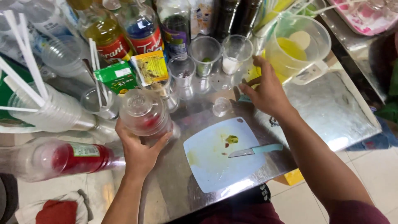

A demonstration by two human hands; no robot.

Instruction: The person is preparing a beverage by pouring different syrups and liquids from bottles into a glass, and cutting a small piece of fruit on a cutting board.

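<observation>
My left hand point(139, 151) grips a clear plastic cup with a lid point(144, 113) that has red liquid at its bottom, held just above the steel counter point(331, 112). My right hand point(267, 91) reaches forward over the counter, fingers bent, beside a large clear pitcher point(296, 47) holding yellow liquid. What lies under its fingers I cannot make out. A small clear cap-like cup point(221, 106) sits on the counter just left of that hand.
A pale blue cutting board point(215, 159) with food scraps and a teal-handled knife point(255, 150) lies at the counter's front. Syrup bottles point(108, 37), several clear cups point(205, 54), straws point(25, 54), small cartons point(117, 77) and a lying bottle of red liquid point(70, 157) crowd the left and back.
</observation>
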